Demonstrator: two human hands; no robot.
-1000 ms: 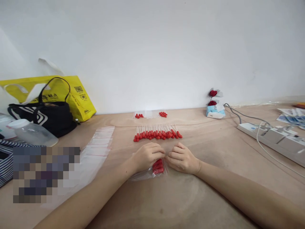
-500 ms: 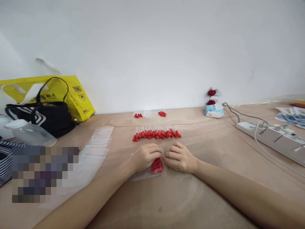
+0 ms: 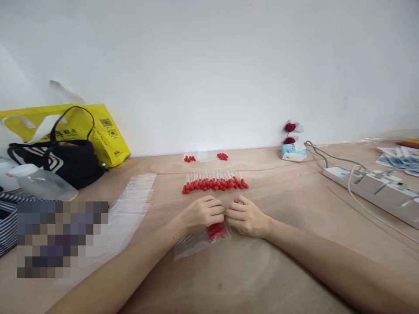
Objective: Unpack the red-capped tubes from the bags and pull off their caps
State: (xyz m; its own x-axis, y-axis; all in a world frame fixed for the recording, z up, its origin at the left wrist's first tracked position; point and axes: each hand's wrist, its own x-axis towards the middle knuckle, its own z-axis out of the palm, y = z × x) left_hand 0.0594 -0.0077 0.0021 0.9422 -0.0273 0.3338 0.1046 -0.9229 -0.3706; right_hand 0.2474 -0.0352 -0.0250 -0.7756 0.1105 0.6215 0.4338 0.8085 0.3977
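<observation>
Between my hands is a clear plastic bag (image 3: 191, 247) with red pieces (image 3: 216, 231) inside, partly covered by my fingers. My left hand (image 3: 205, 213) is closed on the upper part of the bag, and the bag's loose end spreads out below it on the table. Close beside it, my right hand (image 3: 247, 218) has its fingers curled in a pinch at the bag's right edge; the fingertips of both hands almost meet. Just beyond them lies a row of red-tipped sticks (image 3: 214, 184), tips toward me.
Flat clear bags (image 3: 134, 198) lie overlapped on the left. Small bags with red pieces (image 3: 222, 156) rest by the wall. A yellow bag (image 3: 113, 141), black bag (image 3: 78, 159) and plastic bottle (image 3: 49, 183) stand left. At right are a power strip (image 3: 369, 185) and blue tissue pack (image 3: 293, 152).
The bag has shifted between my hands; its loose end now reaches further toward me and left. Less of the red pieces shows under my left fingers.
</observation>
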